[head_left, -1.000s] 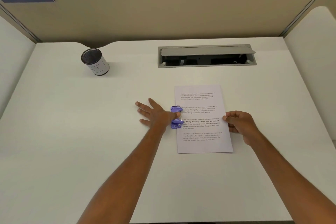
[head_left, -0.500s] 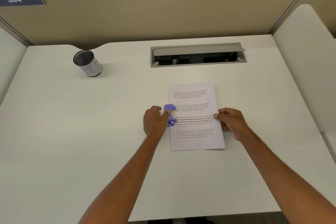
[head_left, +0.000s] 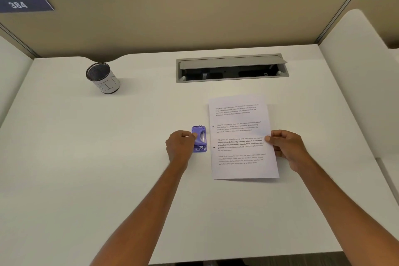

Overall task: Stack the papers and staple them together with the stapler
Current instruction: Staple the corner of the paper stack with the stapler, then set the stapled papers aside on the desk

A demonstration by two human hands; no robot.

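Beside papers [head_left: 241,136], left hand [head_left: 180,147] clamped on stapler [head_left: 199,138], right hand [head_left: 287,149] pinching far edge; could skew sheets if that pinch slackens.

My one camera sits on my head, looking forward and down over my fingers [head_left: 195,135] at the white desk [head_left: 129,157], close enough to read its far partition [head_left: 194,21] beyond them; no second view.
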